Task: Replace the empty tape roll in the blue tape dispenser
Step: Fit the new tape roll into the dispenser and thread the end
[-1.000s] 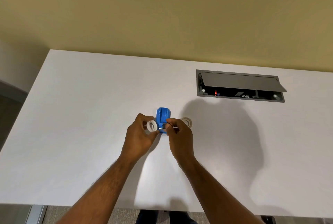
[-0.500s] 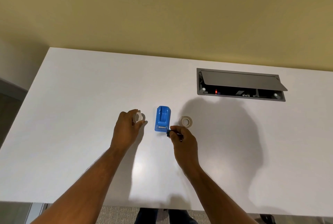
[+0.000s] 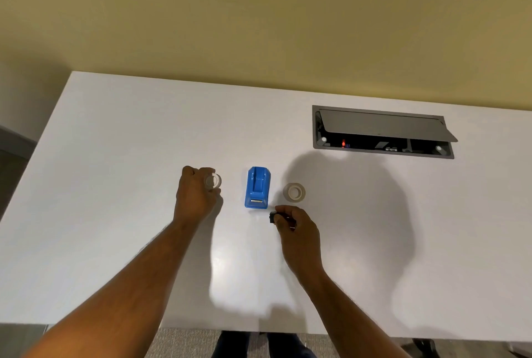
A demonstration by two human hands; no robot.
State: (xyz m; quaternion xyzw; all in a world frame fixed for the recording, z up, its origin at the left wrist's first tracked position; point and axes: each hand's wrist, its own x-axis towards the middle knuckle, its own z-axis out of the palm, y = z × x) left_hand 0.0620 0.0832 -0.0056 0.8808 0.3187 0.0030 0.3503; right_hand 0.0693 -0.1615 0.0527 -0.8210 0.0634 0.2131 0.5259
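The blue tape dispenser (image 3: 257, 188) stands on the white table (image 3: 115, 156) with its roll slot showing nothing inside. My left hand (image 3: 195, 195) is left of it, fingers closed around a small whitish empty tape ring (image 3: 213, 180) held at the table surface. My right hand (image 3: 296, 228) is just below and right of the dispenser, pinching a small black spindle (image 3: 272, 217). A fuller roll of clear tape (image 3: 294, 192) lies flat on the table right of the dispenser, touched by neither hand.
A grey cable box (image 3: 383, 133) with its lid tilted open is set into the table at the back right. A yellow wall runs behind the table. The table's near edge lies just below my forearms.
Both hands have drawn away from the dispenser: the left carried the empty ring out to the left, the right pulled the black spindle down and to the right.
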